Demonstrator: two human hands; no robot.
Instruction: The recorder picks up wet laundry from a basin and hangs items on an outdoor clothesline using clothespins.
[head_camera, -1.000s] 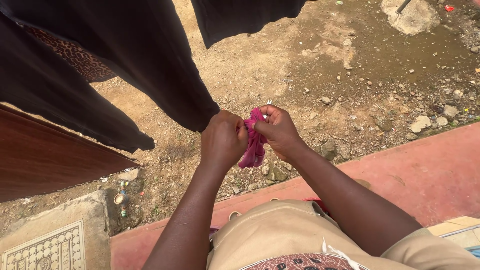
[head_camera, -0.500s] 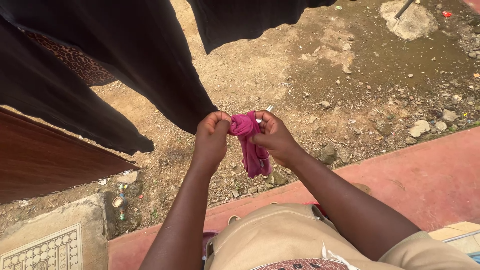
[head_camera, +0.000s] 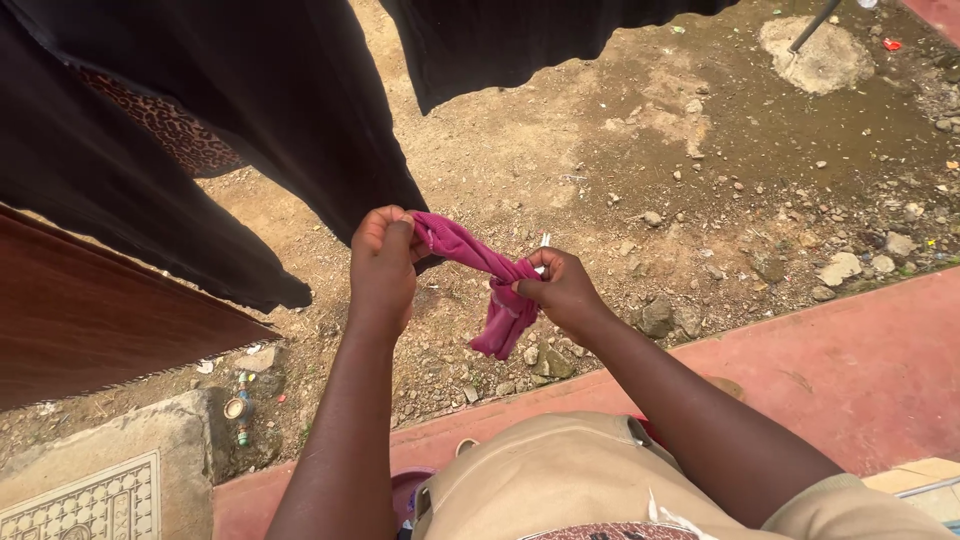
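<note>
A magenta cloth (head_camera: 478, 268) is stretched between the two hands just above the middle of the view. Its upper end is pinched in the left hand (head_camera: 383, 270); from there it runs as a twisted band toward four o'clock to the right hand (head_camera: 560, 290), and a loose tail hangs below that hand, pointing to about seven o'clock.

The left hand is closed, fingers curled over the cloth's end with the knuckles up. The right hand grips the cloth between thumb and fingers, and a small pale peg (head_camera: 542, 243) sticks out at its twelve o'clock; how the peg is held cannot be told.

Both forearms come up from six o'clock, over a tan garment (head_camera: 560, 480) at the bottom edge.

At ten to twelve o'clock from the hands hang black clothes (head_camera: 250, 110), the nearest hem just beside the left hand; a leopard-print piece (head_camera: 165, 130) shows among them at ten o'clock.

Under everything lies bare dirt (head_camera: 620, 150) strewn with stones (head_camera: 840, 268), mostly at three o'clock. A red paved strip (head_camera: 850, 360) runs across at four o'clock. At nine o'clock is a brown panel (head_camera: 90, 320), and at eight o'clock a concrete block (head_camera: 130, 440) with a patterned mat (head_camera: 85, 505) on it.
</note>
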